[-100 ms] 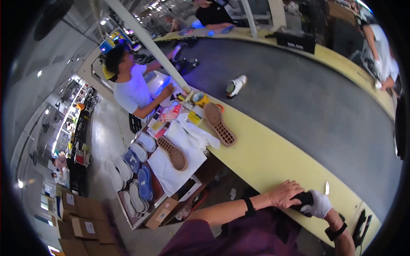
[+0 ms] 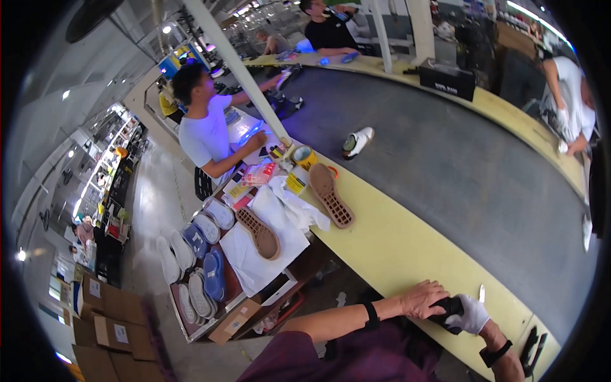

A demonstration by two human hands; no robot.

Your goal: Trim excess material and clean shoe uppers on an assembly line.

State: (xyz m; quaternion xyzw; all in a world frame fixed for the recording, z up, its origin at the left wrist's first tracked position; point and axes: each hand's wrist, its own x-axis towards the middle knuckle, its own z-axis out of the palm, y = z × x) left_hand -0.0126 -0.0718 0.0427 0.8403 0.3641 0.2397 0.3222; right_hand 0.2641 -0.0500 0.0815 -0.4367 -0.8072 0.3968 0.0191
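Observation:
Over the pale yellow bench edge (image 2: 407, 254), both my hands are on a dark, rounded item (image 2: 449, 311), perhaps a black shoe, mostly covered by my fingers. My bare left hand (image 2: 424, 299) presses on its left side with curled fingers. Wrapped round its right side is my right hand (image 2: 472, 316), in a white glove. Just beyond the glove lies a small, slim white pointed object (image 2: 482, 293). Black tools (image 2: 533, 351) rest on the bench to the right of my right wrist.
A grey conveyor belt (image 2: 420, 153) carries a white shoe (image 2: 358, 142). Brown soles (image 2: 331, 198) lie on the bench and on a side cart with insoles (image 2: 215, 274). A co-worker in white (image 2: 207, 137) sits beyond a post (image 2: 238, 70). Cardboard boxes (image 2: 111, 312) stand lower left.
The view has shifted slightly, so the background sits a little differently. Both my hands keep their hold on the dark item.

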